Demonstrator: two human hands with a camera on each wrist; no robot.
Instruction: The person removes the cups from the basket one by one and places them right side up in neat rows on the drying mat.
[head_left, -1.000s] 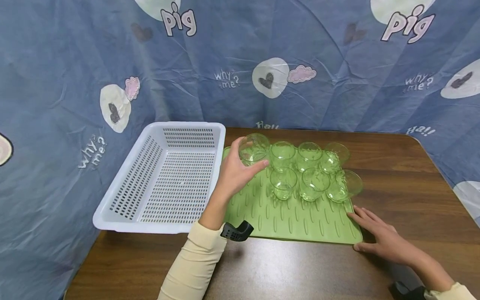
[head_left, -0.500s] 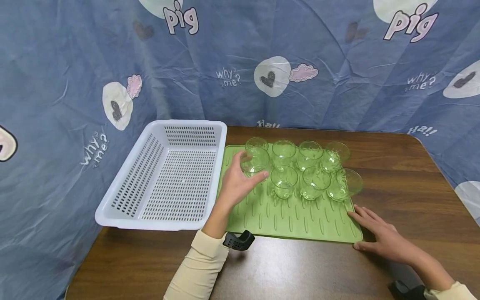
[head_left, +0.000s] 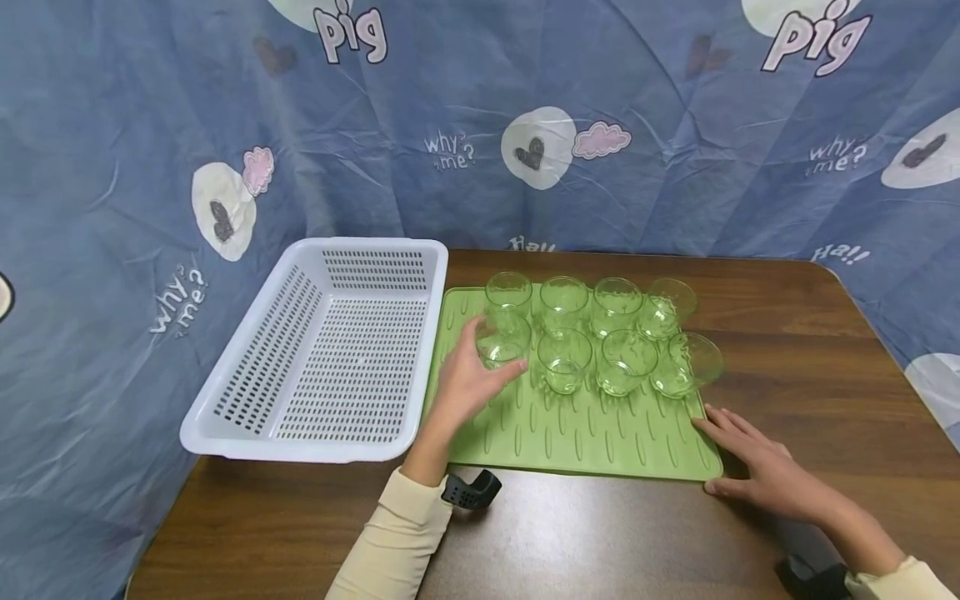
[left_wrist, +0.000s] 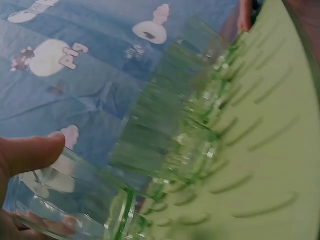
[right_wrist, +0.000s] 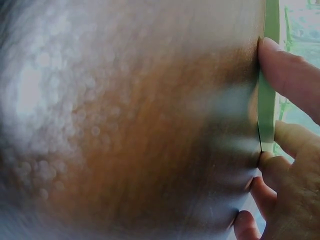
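Observation:
My left hand (head_left: 467, 379) holds a clear glass cup (head_left: 504, 340) low over the front left of the green ribbed mat (head_left: 570, 437), fingers and thumb around its side. In the left wrist view the thumb lies along the held glass (left_wrist: 75, 195), its base close to the mat; whether it touches I cannot tell. Several like glasses stand in two rows beside and behind it, one of them (head_left: 564, 360) just to its right. My right hand (head_left: 772, 475) rests at the mat's right edge; in the right wrist view its thumb and fingertips touch the mat's rim (right_wrist: 267, 105).
A white perforated plastic basket (head_left: 431, 350) stands left of the mat, with nothing seen inside. The brown wooden table (head_left: 570, 533) extends in front and to the right. A blue printed cloth (head_left: 390, 158) hangs behind the table.
My left hand has brought the glass down and toward me, from over the back left of the mat to the front row. A back-left glass, covered before, now shows. My right hand stays put.

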